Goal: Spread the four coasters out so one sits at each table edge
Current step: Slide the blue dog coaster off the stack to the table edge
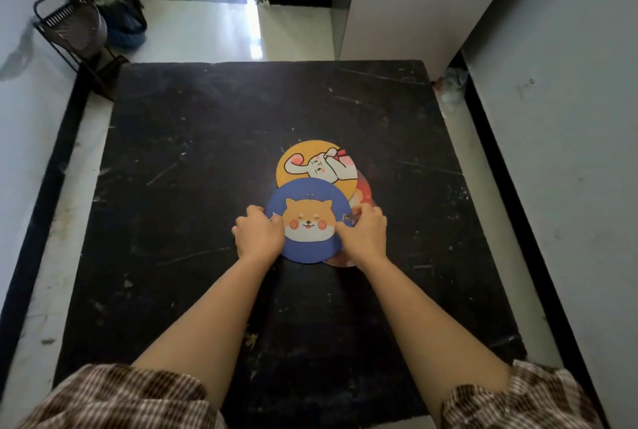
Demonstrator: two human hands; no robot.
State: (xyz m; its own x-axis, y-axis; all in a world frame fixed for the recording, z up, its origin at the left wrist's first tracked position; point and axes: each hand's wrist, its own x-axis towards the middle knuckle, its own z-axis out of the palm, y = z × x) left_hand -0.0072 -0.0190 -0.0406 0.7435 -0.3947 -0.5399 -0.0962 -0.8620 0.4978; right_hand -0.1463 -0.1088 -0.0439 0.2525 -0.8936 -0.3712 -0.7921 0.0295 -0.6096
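While the coasters lie overlapped near the middle of the black table (172, 152), none has reached an edge, so I judge the spreading barely begun. I have my left hand (259, 233) and right hand (366, 232) curled on opposite rims of the blue dog coaster (307, 221), the top one. Beyond it sits the yellow rabbit coaster (300, 161); a reddish coaster (364, 192) peeks out underneath. A fourth I cannot clearly tell apart
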